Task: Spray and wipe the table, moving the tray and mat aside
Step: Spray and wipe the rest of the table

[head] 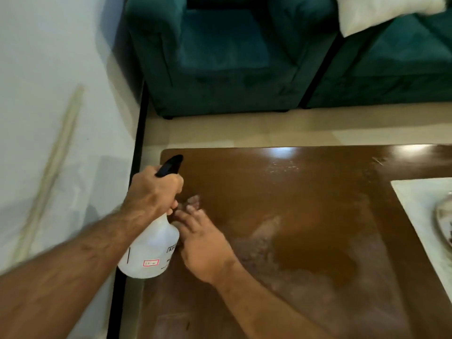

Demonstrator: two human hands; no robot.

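My left hand point(152, 189) grips the neck of a white spray bottle point(152, 248) with a black trigger head, tilted over the left edge of the glossy brown table point(305, 216). Beside the bottle, my right hand point(203, 243) hovers over the table with fingers spread, fingertips close to the bottle's neck, holding nothing. Misty wet patches show on the table surface to the right of my hands. A pale mat point(415, 206) lies at the right edge of the table, and the rim of a glass tray point(440, 223) rests on it, mostly cut off by the frame.
A teal armchair point(220, 57) stands beyond the table, with a second teal seat point(391, 69) and a white cushion point(386, 11) at the far right. A white wall point(49, 94) with a dark skirting strip runs along the left. Beige floor lies between table and chairs.
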